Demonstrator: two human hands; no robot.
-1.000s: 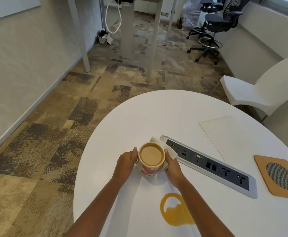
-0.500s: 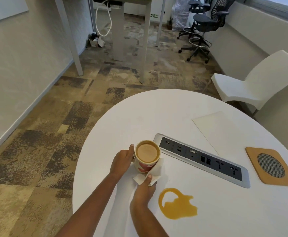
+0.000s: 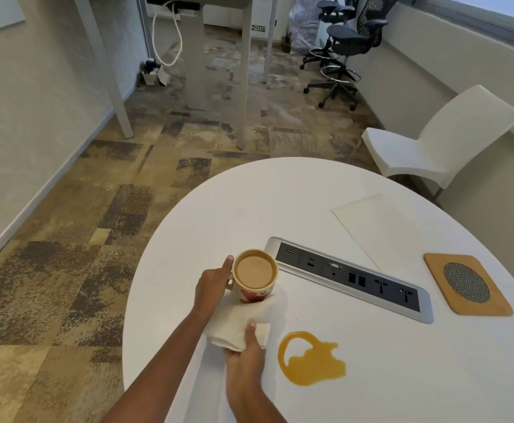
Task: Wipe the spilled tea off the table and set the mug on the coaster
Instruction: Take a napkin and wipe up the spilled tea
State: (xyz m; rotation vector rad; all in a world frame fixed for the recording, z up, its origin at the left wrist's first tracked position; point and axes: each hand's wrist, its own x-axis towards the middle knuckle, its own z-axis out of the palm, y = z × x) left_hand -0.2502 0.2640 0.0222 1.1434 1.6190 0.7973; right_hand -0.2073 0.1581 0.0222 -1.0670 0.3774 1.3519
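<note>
A white mug with red marks (image 3: 254,293), full of milky tea, stands on the white round table (image 3: 310,190). My left hand (image 3: 214,283) grips its left side at the handle. My right hand (image 3: 246,352) pinches a white paper napkin (image 3: 240,323) that lies against the mug's near side. An orange-brown tea puddle (image 3: 312,360) spreads on the table just right of my right hand. The square cork coaster (image 3: 466,288) with a grey mesh centre lies at the table's right side.
A grey power-socket strip (image 3: 350,277) is set into the table between mug and coaster. A flat white sheet (image 3: 374,221) lies behind it. A white chair (image 3: 438,141) stands at the far right, office chairs (image 3: 344,47) and desk legs (image 3: 243,74) farther back.
My right hand has drawn the napkin from behind the mug round to its near side, toward me. The left hand stays on the mug.
</note>
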